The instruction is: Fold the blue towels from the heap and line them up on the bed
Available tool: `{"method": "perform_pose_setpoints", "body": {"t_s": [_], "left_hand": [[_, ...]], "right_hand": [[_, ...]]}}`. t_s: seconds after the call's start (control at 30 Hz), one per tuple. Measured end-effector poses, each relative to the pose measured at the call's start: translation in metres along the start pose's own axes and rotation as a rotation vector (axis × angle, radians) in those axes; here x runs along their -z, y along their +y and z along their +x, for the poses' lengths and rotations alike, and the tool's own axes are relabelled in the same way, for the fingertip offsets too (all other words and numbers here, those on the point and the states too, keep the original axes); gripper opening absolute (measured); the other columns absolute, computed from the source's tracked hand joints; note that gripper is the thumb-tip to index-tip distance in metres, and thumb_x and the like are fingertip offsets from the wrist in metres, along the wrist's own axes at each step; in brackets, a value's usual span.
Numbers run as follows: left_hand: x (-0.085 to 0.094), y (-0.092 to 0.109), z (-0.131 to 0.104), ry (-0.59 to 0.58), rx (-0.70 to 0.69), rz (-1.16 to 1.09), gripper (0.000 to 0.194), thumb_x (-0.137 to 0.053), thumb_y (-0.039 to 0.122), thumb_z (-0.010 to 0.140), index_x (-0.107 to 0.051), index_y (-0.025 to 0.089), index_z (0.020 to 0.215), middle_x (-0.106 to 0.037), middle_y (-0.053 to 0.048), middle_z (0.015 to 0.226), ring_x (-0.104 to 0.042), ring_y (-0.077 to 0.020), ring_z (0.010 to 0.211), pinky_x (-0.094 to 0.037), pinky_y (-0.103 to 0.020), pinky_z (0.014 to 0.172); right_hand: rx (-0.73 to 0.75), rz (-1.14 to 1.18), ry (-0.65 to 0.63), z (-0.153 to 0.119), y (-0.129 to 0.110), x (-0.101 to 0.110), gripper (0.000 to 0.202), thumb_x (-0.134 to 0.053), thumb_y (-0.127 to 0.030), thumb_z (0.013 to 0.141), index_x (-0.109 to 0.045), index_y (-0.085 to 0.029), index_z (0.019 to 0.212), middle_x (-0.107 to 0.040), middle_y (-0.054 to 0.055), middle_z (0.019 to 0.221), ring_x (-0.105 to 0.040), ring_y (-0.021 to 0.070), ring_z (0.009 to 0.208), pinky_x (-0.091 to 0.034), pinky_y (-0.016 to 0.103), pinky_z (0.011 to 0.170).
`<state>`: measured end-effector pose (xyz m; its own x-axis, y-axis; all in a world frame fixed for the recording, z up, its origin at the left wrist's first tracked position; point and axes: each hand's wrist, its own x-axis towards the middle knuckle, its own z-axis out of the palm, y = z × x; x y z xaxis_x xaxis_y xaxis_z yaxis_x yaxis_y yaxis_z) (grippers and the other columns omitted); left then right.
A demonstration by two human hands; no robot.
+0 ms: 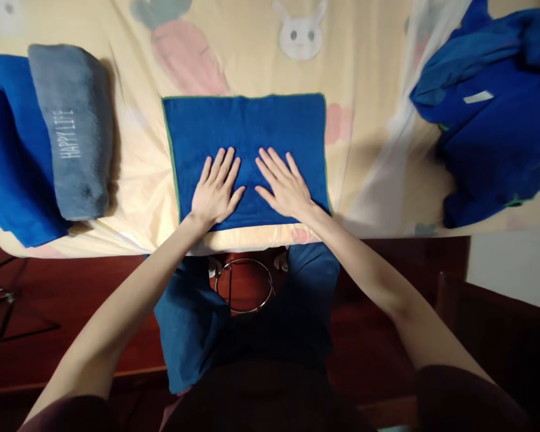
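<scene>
A blue towel (247, 126) with green edging lies spread as a rectangle in front of me. On its lower left part my left hand (216, 187) rests flat, fingers spread. My right hand (284, 183) lies palm down on the lower right part, its fingers also apart. Neither hand grips anything. The cloth under both palms is hidden, and the towel's near edge runs close to the wrists.
A cream sheet (369, 72) with carrot and rabbit prints covers the surface. At the left lie a grey towel (78, 132) lettered "HAPPY LIFE" and folded blue cloths (20, 162). Crumpled blue cloths (499, 132) are piled at the right. The surface's near edge is by my knees.
</scene>
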<state>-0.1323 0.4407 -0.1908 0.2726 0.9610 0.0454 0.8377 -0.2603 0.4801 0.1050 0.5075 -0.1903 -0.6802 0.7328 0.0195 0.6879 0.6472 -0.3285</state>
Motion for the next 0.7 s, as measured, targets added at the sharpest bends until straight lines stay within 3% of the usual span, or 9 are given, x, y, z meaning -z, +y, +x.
{"method": "perform_pose_setpoints", "body": {"t_s": [0.13, 0.33, 0.4, 0.57, 0.7], "left_hand": [[-0.001, 0.019, -0.038, -0.011, 0.071, 0.037, 0.069, -0.034, 0.053, 0.1, -0.024, 0.019, 0.159, -0.015, -0.009, 0.168, -0.005, -0.0286, 0.156, -0.005, -0.055, 0.126], [0.001, 0.029, -0.082, -0.274, -0.129, 0.012, 0.062, -0.043, 0.046, 0.099, -0.03, 0.029, 0.157, -0.018, -0.003, 0.168, -0.012, -0.0293, 0.155, -0.008, -0.057, 0.126], [0.01, 0.019, -0.105, -0.252, -0.081, 0.025, 0.061, -0.044, 0.044, 0.099, -0.032, 0.03, 0.157, -0.017, -0.002, 0.168, -0.011, -0.0297, 0.155, -0.009, -0.057, 0.126], [0.037, -0.005, -0.162, -0.046, 0.108, 0.064, 0.061, -0.046, 0.037, 0.098, -0.034, 0.022, 0.156, -0.022, -0.008, 0.166, -0.014, -0.0298, 0.154, -0.016, -0.057, 0.126], [0.035, -0.002, -0.167, -0.016, 0.043, 0.13, 0.056, -0.036, 0.018, 0.097, -0.041, 0.02, 0.153, -0.033, -0.009, 0.162, -0.021, -0.026, 0.153, -0.02, -0.056, 0.126]], "right_hand": [[-0.152, 0.042, 0.078, -0.028, -0.011, -0.012, 0.073, -0.041, -0.035, 0.101, -0.007, -0.017, 0.163, -0.01, 0.009, 0.169, -0.006, 0.0333, 0.156, -0.003, 0.066, 0.123], [0.016, 0.095, -0.095, -0.081, -0.041, -0.009, 0.079, -0.056, -0.038, 0.096, -0.016, -0.022, 0.162, -0.016, 0.006, 0.168, -0.011, 0.0324, 0.156, -0.01, 0.06, 0.126], [-0.035, 0.08, -0.094, -0.107, -0.033, 0.002, 0.078, -0.057, -0.038, 0.096, -0.019, -0.021, 0.162, -0.018, 0.007, 0.168, -0.014, 0.0319, 0.155, -0.013, 0.059, 0.126], [-0.111, 0.06, 0.022, -0.163, 0.003, 0.026, 0.069, -0.058, -0.034, 0.094, -0.034, -0.021, 0.157, -0.031, 0.009, 0.163, -0.027, 0.0327, 0.151, -0.021, 0.061, 0.123], [-0.087, 0.055, 0.165, -0.172, -0.001, 0.016, 0.052, -0.054, -0.02, 0.093, -0.053, -0.021, 0.145, -0.05, 0.009, 0.152, -0.041, 0.0313, 0.144, -0.031, 0.057, 0.118]]}}
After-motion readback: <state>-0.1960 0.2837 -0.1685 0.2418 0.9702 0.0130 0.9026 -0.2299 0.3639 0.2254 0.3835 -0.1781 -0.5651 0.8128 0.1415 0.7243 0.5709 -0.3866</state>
